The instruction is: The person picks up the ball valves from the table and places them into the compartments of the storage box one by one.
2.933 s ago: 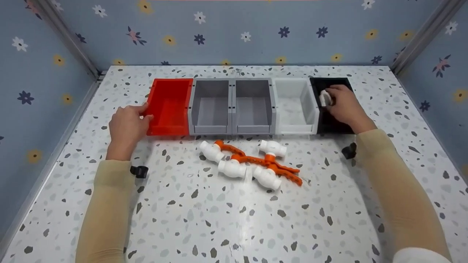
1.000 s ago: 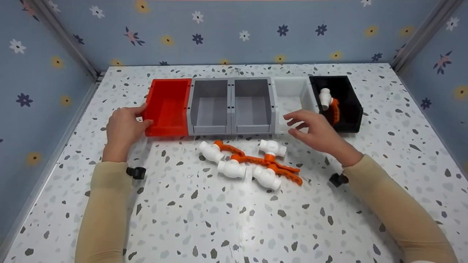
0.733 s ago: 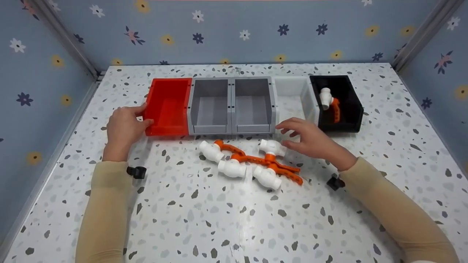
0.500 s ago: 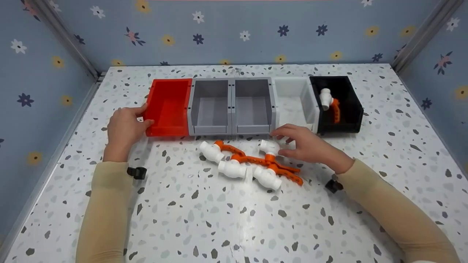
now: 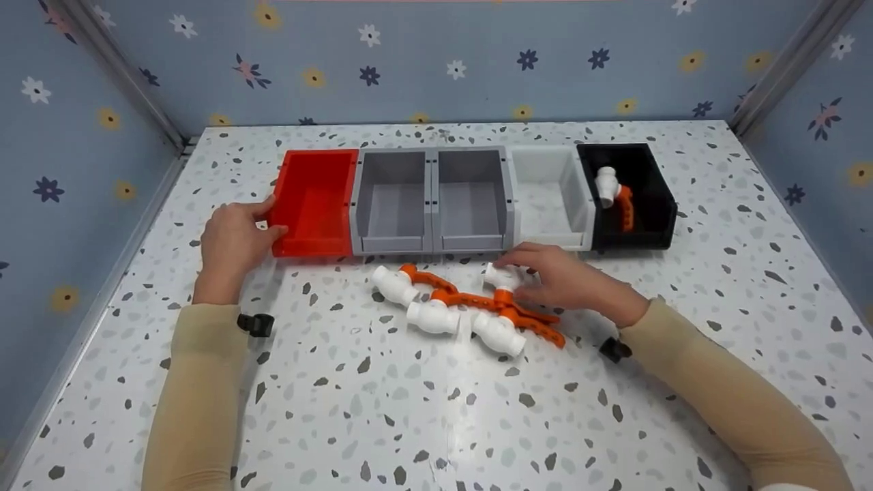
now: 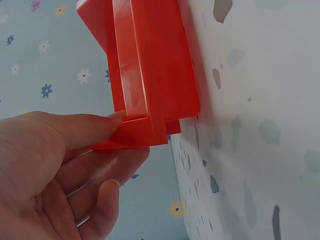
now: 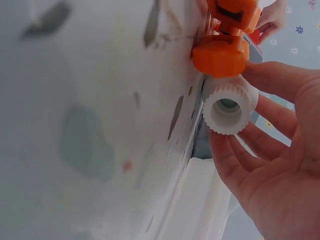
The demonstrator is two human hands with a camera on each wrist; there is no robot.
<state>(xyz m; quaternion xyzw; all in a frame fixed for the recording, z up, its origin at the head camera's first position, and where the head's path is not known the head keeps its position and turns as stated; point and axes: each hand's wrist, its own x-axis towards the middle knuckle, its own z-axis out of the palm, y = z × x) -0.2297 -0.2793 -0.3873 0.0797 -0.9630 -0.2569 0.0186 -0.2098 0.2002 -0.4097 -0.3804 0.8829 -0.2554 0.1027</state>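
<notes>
In the head view my left hand (image 5: 235,239) holds the left side wall of the red bin (image 5: 312,246). The left wrist view shows thumb and fingers on either side of that red wall (image 6: 132,132). My right hand (image 5: 563,278) is at the rearmost white ball valve (image 5: 500,276) with an orange handle. In the right wrist view, thumb and fingers (image 7: 227,160) close around its white body (image 7: 211,117), partly hiding it. Several like valves lie beside it, one at left (image 5: 394,285), one in the middle (image 5: 433,318) and one at front (image 5: 498,334), their orange handles overlapping.
Right of the red bin stand two grey bins (image 5: 393,243), a white bin (image 5: 549,240) and a black bin (image 5: 634,239) in a row. Another ball valve (image 5: 606,187) leans inside the black bin. Flowered panels (image 5: 450,41) border the speckled table (image 5: 382,423).
My right hand let go of a valve in the black bin, moved left and forward over the white bin, and came down around the rearmost valve. My left hand stays at the red bin.
</notes>
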